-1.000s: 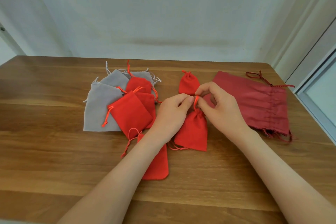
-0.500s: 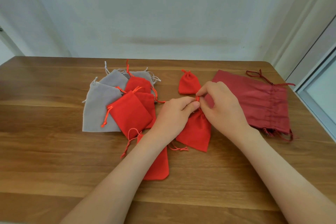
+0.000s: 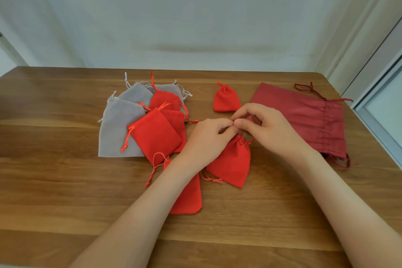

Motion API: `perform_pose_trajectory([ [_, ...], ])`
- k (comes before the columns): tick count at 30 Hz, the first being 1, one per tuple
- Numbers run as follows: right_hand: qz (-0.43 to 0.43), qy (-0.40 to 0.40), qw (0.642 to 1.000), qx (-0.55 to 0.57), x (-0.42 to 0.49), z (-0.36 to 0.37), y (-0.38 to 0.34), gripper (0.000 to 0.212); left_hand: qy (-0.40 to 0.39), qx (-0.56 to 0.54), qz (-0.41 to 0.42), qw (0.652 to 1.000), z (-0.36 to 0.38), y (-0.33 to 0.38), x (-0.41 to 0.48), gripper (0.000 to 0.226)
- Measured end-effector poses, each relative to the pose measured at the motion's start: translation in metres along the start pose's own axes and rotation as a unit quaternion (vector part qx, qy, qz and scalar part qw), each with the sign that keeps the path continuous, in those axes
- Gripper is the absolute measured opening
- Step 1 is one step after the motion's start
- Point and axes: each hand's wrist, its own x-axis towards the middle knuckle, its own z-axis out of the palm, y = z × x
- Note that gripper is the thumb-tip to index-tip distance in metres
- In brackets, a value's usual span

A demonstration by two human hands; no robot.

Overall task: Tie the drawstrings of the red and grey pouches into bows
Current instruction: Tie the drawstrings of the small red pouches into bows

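A small red pouch (image 3: 231, 162) lies at the table's middle with its gathered neck pointing away from me. My left hand (image 3: 206, 139) and my right hand (image 3: 267, 128) meet just above that neck, and both pinch its red drawstring; the string itself is mostly hidden by my fingers. A closed red pouch (image 3: 226, 100) with a tied top sits behind my hands. To the left lies a pile of red pouches (image 3: 155, 135) and grey pouches (image 3: 118, 128) with loose strings. Another red pouch (image 3: 188, 198) lies partly under my left forearm.
A large dark red drawstring bag (image 3: 304, 115) lies flat at the right, close to my right hand. The wooden table (image 3: 54, 191) ends at the wall behind and near a window frame (image 3: 378, 119) on the right.
Both hands have drawn closer together over the pouch's neck and lowered slightly. The red string loop seen between the fingers earlier is now hidden. The pouch has tilted a little to the right.
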Motion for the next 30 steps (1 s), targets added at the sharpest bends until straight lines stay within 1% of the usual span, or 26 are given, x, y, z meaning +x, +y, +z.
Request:
perform_pose_trajectory([
  [4,0.037,0.026,0.999,0.022,0.001,0.000,-0.001,0.015,-0.009,-0.003,-0.008,1.000,-0.001,0.000,0.000,0.017],
  [8,0.054,0.023,0.993,0.099,-0.001,0.001,-0.002,0.018,-0.024,-0.018,-0.006,1.000,-0.001,-0.001,0.000,0.016],
  [10,0.054,0.016,0.988,0.145,-0.001,0.002,-0.003,0.019,-0.023,-0.034,-0.006,0.999,-0.001,0.000,0.001,0.024],
  [12,0.046,0.011,0.982,0.181,-0.001,0.003,-0.005,0.017,-0.009,-0.054,0.001,0.998,0.001,0.001,0.001,0.034],
  [15,0.016,0.014,0.983,0.184,-0.002,0.005,-0.010,0.020,0.013,-0.078,0.008,0.997,0.004,0.001,0.000,0.041],
  [18,-0.017,0.015,0.981,0.193,-0.003,0.004,-0.011,0.028,0.007,-0.106,0.012,0.994,0.004,0.002,0.000,0.033],
  [20,-0.022,0.018,0.976,0.214,-0.003,0.004,-0.011,0.030,-0.007,-0.089,0.016,0.996,0.003,0.001,0.000,0.027],
  [22,-0.025,0.023,0.972,0.233,-0.003,0.004,-0.011,0.030,-0.004,-0.059,0.017,0.998,0.003,-0.001,0.001,0.027],
  [24,-0.034,0.029,0.969,0.243,-0.003,0.002,-0.012,0.029,0.007,-0.054,0.024,0.998,0.004,-0.002,0.002,0.029],
  [26,-0.046,0.037,0.967,0.248,-0.003,0.001,-0.013,0.029,0.019,-0.080,0.034,0.996,0.005,-0.001,0.001,0.025],
  [27,-0.050,0.043,0.967,0.244,-0.002,0.001,-0.013,0.030,0.033,-0.098,0.035,0.994,0.006,0.000,0.001,0.020],
  [28,-0.056,0.049,0.970,0.233,-0.002,0.000,-0.012,0.030,0.050,-0.117,0.031,0.991,0.006,0.001,0.001,0.014],
  [30,-0.071,0.056,0.977,0.193,0.000,0.000,-0.009,0.029,0.070,-0.163,0.012,0.984,0.005,0.001,0.001,0.014],
])
